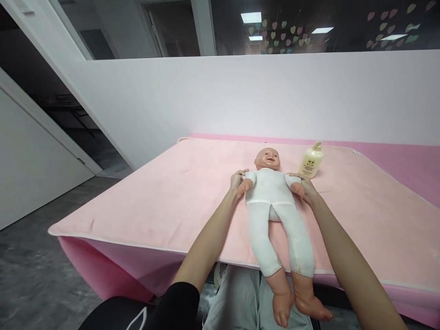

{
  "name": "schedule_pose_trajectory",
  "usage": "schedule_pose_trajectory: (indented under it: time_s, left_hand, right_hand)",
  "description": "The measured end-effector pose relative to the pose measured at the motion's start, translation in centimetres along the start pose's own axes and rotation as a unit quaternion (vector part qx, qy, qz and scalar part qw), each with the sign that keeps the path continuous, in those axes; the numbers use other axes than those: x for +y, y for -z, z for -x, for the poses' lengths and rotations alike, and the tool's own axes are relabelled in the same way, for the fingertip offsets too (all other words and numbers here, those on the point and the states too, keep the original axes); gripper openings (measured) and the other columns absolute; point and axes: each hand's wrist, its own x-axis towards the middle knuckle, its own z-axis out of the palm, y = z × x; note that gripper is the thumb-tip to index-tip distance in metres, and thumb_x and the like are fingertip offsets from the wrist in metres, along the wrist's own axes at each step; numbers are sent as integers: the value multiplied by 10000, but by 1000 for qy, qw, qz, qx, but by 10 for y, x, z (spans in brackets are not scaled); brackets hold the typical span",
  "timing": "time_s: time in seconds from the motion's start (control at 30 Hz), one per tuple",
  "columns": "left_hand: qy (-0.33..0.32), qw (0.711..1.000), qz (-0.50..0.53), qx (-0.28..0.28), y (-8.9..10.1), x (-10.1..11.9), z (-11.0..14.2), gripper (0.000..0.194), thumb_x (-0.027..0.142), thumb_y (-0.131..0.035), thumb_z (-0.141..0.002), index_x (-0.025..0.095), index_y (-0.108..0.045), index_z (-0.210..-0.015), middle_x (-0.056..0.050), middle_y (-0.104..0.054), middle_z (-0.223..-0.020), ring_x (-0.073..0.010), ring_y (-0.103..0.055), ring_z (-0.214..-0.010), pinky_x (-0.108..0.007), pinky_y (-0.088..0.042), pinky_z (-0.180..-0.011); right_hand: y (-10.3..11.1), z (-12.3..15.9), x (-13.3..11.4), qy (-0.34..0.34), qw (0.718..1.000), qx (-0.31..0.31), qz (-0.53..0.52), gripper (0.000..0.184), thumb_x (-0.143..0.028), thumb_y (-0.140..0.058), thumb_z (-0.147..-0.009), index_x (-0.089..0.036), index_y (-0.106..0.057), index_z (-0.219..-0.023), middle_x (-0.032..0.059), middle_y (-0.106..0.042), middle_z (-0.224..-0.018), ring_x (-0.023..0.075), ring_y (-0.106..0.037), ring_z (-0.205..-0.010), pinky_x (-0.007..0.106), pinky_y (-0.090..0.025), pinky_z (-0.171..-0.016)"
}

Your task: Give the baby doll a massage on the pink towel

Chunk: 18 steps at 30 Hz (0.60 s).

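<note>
A baby doll (pixel 273 201) in white clothes lies on its back on the pink blanket (pixel 165 201), head away from me, bare feet hanging over the near edge. My left hand (pixel 237 181) wraps round the doll's arm on the left side. On the other side my right hand (pixel 305 189) grips the doll's other arm. Both hands have their fingers curled round the doll's small forearms.
A cream pump bottle (pixel 311 161) stands upright just beyond my right hand, beside the doll's head. The blanket covers a table with a darker pink cloth (pixel 405 156) under it. A white wall rises behind; grey floor lies to the left.
</note>
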Motion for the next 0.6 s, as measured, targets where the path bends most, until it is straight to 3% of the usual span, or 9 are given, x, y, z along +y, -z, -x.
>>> schedule_pose_trajectory:
  time_s: [0.1,0.17,0.43,0.6]
  left_hand:
    - [-16,999,8,-47,-4,1,6,213,137,-588,-529,148,-591,-741,-24,-628,-812,-139,-584,-725,-278,-449,-715]
    - [-22,997,7,-69,-7,2,9,316,149,-623,-544,155,-615,-860,-31,-644,-846,-145,-591,-751,-284,-445,-738]
    - [-16,999,-37,15,-5,-2,6,449,306,-711,-611,149,-581,-1011,-61,-638,-900,-118,-573,-675,-258,-440,-639]
    - [-11,999,-35,8,-4,-3,4,446,301,-725,-598,143,-581,-989,-58,-643,-857,-132,-580,-677,-274,-448,-650]
  right_hand:
    - [-3,0,3,-9,1000,6,-27,409,-278,-674,-497,-177,-625,-891,-36,-562,-604,72,-456,-445,204,-376,-403]
    - [-4,-1,5,-7,1000,18,-18,399,-275,-675,-495,-167,-622,-875,-52,-526,-546,68,-422,-403,204,-355,-374]
    - [-8,-1,5,19,998,44,45,302,-383,-687,-561,-173,-513,-692,-64,-447,-453,78,-412,-363,203,-339,-340]
    - [-10,-6,10,49,987,65,141,315,-441,-635,-645,-181,-459,-618,-53,-430,-418,81,-392,-339,198,-309,-309]
